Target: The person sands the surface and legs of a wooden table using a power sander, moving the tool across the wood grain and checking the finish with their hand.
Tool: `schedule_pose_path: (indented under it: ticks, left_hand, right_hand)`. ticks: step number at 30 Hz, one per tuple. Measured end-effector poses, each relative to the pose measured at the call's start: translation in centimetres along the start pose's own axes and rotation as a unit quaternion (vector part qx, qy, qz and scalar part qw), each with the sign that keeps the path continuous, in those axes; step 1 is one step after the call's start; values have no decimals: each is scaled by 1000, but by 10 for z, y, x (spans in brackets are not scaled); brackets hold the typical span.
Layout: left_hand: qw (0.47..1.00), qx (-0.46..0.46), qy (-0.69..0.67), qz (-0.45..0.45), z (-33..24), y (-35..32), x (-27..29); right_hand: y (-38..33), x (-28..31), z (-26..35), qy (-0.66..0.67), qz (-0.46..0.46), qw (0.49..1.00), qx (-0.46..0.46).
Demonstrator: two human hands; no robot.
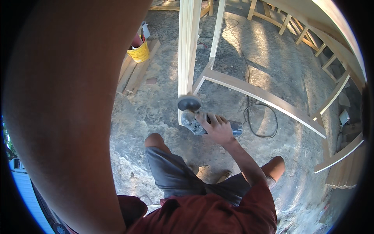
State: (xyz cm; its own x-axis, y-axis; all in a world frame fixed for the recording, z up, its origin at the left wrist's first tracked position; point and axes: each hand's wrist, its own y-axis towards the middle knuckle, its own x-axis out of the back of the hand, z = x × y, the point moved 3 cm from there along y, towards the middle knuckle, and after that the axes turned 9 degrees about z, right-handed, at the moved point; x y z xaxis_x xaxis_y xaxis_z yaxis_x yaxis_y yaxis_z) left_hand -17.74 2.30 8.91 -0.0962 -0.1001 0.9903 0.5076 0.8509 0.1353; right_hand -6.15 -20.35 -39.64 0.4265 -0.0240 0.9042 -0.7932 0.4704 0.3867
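A single view looks steeply down from the person's head, taking in the wooden post [188,46] as its main landmark. The post rises toward the lens from the concrete floor [272,58], just above centre. Left of the post, a raised arm [66,117] sits very close to the lens and blocks that side. Below the post lie the person's knees.

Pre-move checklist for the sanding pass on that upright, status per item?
1. Right hand gripping the angle grinder: ok.
2. Sanding disc against the wooden post: ok, at its lower end.
3. Left hand position: cannot tell, only the raised arm shows.
4. Power cord clear of disc: ok, loops behind on the floor.
5. Knee away from disc: ok, but near.
6. Disc spinning: cannot tell.
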Motion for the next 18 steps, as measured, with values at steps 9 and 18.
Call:
schedule_pose_path:
  ticks: [9, 18]
  left_hand:
    - [989, 9, 138, -43, -14, -41, -7]
    - [873, -151, 303, -352, -10, -64, -52]
  right_hand:
    - [0, 58, 15, 354, -127, 879, -294]
    - [-144, -50, -18, 653, -235, 579, -427]
